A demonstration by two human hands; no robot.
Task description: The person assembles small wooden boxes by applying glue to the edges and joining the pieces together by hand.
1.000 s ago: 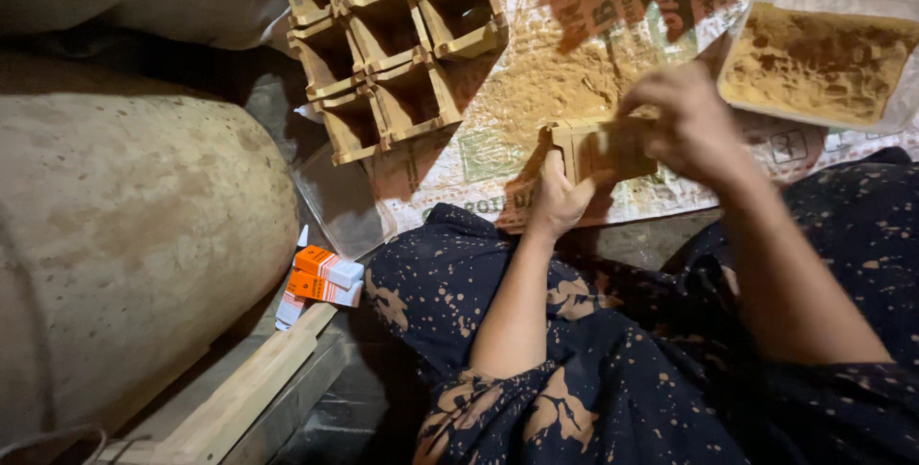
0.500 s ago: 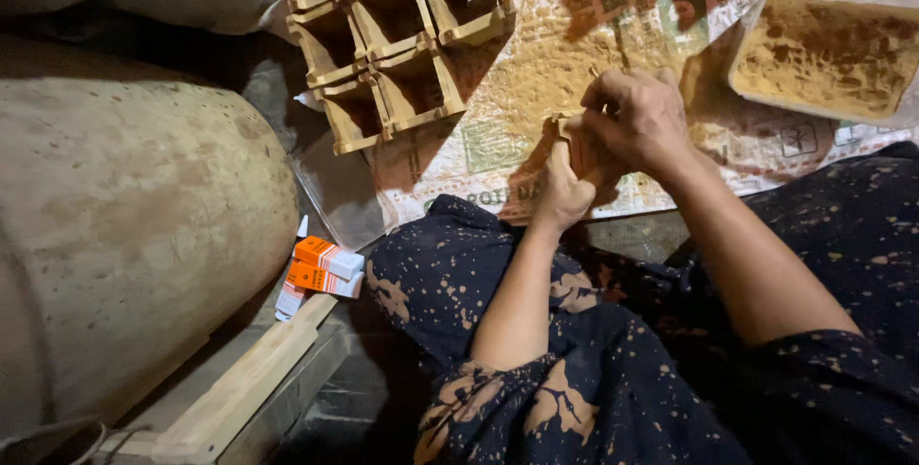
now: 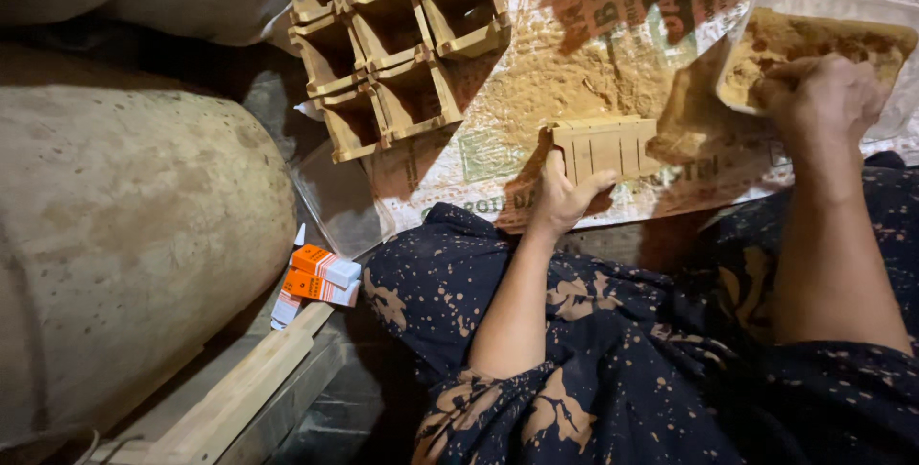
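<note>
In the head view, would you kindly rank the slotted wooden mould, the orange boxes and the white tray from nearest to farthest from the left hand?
1. Slotted wooden mould: in the left hand's grip.
2. White tray: upper right, with the right hand in it.
3. Orange boxes: lower left, beside the big sack.

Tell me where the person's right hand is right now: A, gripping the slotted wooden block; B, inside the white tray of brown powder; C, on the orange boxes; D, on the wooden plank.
B: the right hand reaches into the white tray and rests on the brown powder, while the left hand holds the slotted wooden block.
</note>
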